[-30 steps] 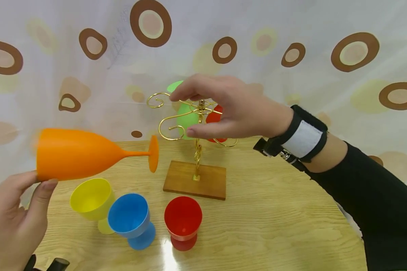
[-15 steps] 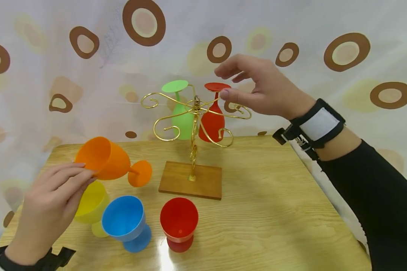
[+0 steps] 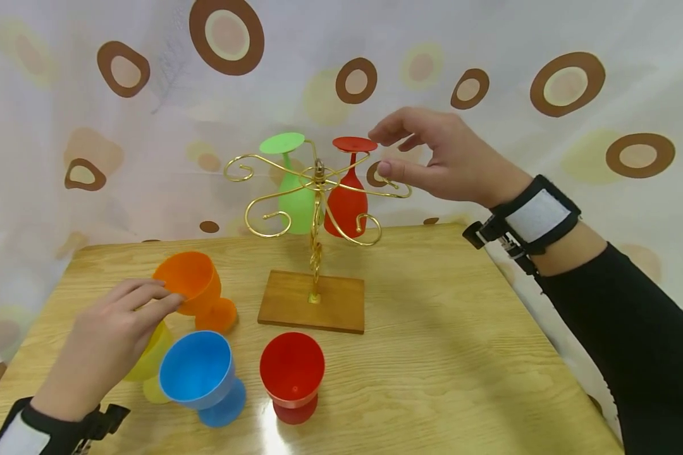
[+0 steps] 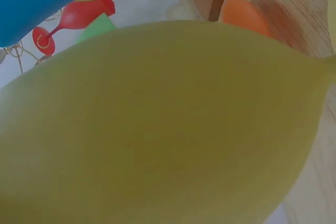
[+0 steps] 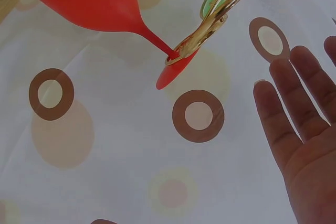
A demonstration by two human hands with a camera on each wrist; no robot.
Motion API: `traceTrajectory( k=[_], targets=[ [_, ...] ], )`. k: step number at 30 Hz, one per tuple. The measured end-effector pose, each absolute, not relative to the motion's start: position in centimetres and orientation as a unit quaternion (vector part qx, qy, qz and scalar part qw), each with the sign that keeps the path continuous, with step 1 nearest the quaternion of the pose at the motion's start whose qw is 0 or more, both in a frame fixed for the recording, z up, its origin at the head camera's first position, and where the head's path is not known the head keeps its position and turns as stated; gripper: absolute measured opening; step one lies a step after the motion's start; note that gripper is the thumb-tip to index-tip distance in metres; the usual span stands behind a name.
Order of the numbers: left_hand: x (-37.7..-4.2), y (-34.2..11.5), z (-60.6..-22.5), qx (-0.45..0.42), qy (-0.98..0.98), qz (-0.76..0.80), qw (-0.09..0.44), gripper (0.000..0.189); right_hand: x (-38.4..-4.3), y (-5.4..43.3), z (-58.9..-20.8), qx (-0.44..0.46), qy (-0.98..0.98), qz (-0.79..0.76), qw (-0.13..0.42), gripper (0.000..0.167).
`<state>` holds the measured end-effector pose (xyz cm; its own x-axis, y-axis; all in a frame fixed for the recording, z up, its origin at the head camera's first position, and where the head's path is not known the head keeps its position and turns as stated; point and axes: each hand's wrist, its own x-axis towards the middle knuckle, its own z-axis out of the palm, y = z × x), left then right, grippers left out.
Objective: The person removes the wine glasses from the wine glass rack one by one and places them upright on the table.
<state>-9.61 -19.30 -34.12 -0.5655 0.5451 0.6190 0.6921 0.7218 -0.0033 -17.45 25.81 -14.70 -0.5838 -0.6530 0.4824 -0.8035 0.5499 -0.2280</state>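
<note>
My left hand pinches the rim of an orange goblet, which stands nearly upright at the tabletop. Whether its foot touches the wood I cannot tell. Below that hand a yellow goblet is partly hidden; its bowl fills most of the left wrist view. My right hand hovers with relaxed fingers beside the gold metal rack, holding nothing. A green goblet and a red goblet hang upside down from the rack's back arms. Its other curled arms hold no goblet.
A blue goblet and another red goblet stand upright at the front of the wooden table. The rack rises from a wooden base. A patterned curtain hangs behind the table.
My left hand has turned the orange goblet from sideways to nearly upright and lowered it behind the yellow one. The right hand has drawn away from the rack's middle to its right side.
</note>
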Motion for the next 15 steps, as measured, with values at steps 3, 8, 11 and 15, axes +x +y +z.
traceTrajectory(
  k=[3,8,11,15],
  targets=[
    [-9.67,-19.27,-34.24,-0.358,-0.879,-0.117,0.292,0.051,-17.49,25.80,-14.65,0.422,-0.865,0.209,0.173,0.033],
    [-9.70,-19.22,-34.25,-0.360,-0.884,-0.121,0.271,0.046,-17.44,25.84,-14.46,0.424,-0.864,0.207,0.175,0.031],
    [-9.82,-19.23,-34.18,-0.362,-0.887,-0.121,0.259,0.042,-17.48,25.84,-14.47,0.427,-0.864,0.205,0.172,0.030],
    [-10.10,-19.34,-34.02,-0.364,-0.892,-0.118,0.241,0.033,-17.86,25.86,-14.46,0.428,-0.868,0.184,0.171,0.026]
  ],
)
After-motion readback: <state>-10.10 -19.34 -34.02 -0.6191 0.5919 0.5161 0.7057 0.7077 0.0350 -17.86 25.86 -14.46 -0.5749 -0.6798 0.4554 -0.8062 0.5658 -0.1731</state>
